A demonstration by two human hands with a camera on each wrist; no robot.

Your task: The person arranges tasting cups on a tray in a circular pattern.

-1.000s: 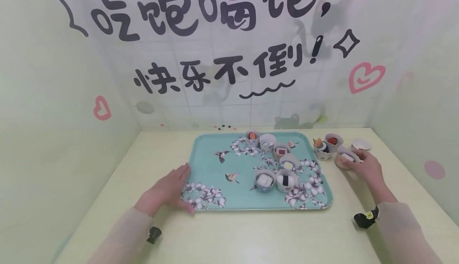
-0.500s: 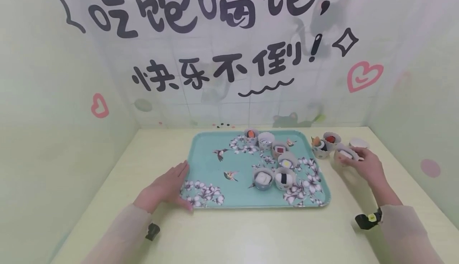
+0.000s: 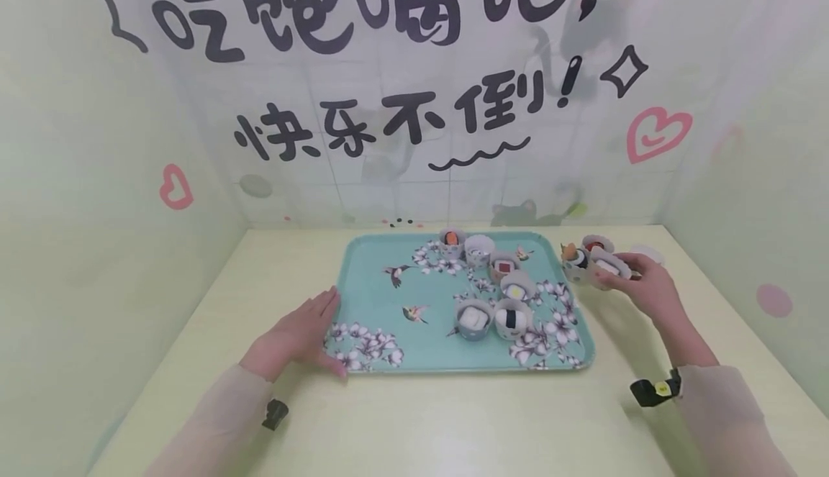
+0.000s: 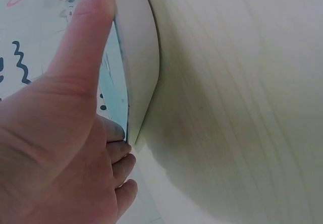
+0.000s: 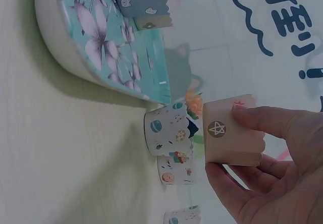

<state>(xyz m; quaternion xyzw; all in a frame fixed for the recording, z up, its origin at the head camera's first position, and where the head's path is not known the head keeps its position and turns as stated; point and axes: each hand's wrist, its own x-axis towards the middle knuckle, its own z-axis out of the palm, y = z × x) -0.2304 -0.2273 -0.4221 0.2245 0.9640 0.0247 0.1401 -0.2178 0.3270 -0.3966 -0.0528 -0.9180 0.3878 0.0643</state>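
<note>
My right hand point(image 3: 653, 288) pinches a tan paper baking cup point(image 5: 222, 151) between thumb and fingers, to the right of the tray. A white sushi-like piece point(image 3: 607, 267) sits inside it. The right wrist view shows the cup raised above the bases of its neighbours. Close to its left stands a patterned cup point(image 3: 575, 270) with an orange and a black-and-white piece. Behind is another cup point(image 3: 596, 242) with a red piece. My left hand point(image 3: 294, 333) rests against the left edge of the turquoise tray point(image 3: 378, 297), fingers straight and thumb along the front corner.
On the tray's right half stand several filled paper cups, among them a grey-blue one point(image 3: 474, 322) and one with a black-banded piece point(image 3: 512, 321). A pale cup point(image 3: 648, 252) is partly hidden behind my right hand. A printed sheet point(image 3: 401, 196) hangs behind the table point(image 3: 414, 419).
My right hand has lifted the tan cup and carried it left, toward the other cups beside the tray. My left hand keeps its place at the tray; the head view has shifted slightly.
</note>
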